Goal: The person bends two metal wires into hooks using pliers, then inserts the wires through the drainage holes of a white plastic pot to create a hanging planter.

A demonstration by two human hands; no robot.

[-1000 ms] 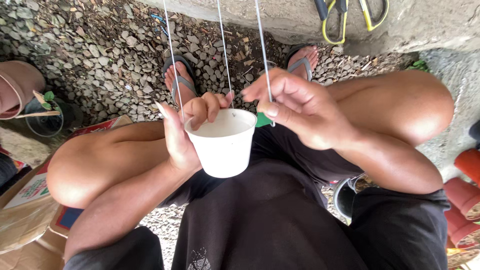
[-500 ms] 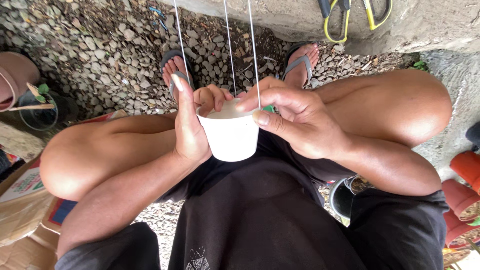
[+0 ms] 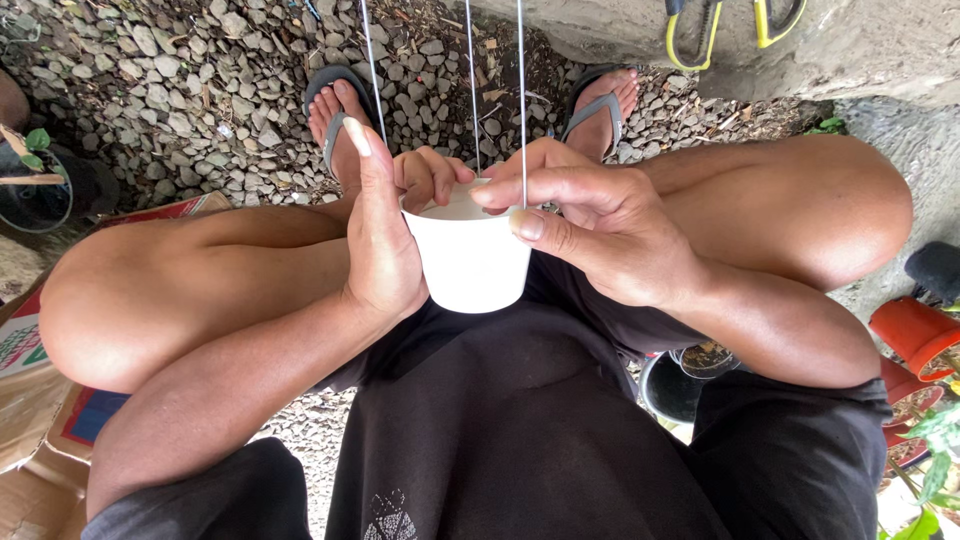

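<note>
Head view, two hands, left (image 3: 385,240), right (image 3: 590,225), gripping one white cup (image 3: 470,260), three strings (image 3: 473,80)

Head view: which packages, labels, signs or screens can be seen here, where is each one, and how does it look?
Flattened cardboard box: lower left on the ground, under the person's left knee; brown, with a printed panel in red, blue, white and green.
Cardboard flap: just above the left knee, on the gravel; thin reddish strip with a brown edge.
No signs or screens are visible; the white pot between the hands shows no label.
</note>
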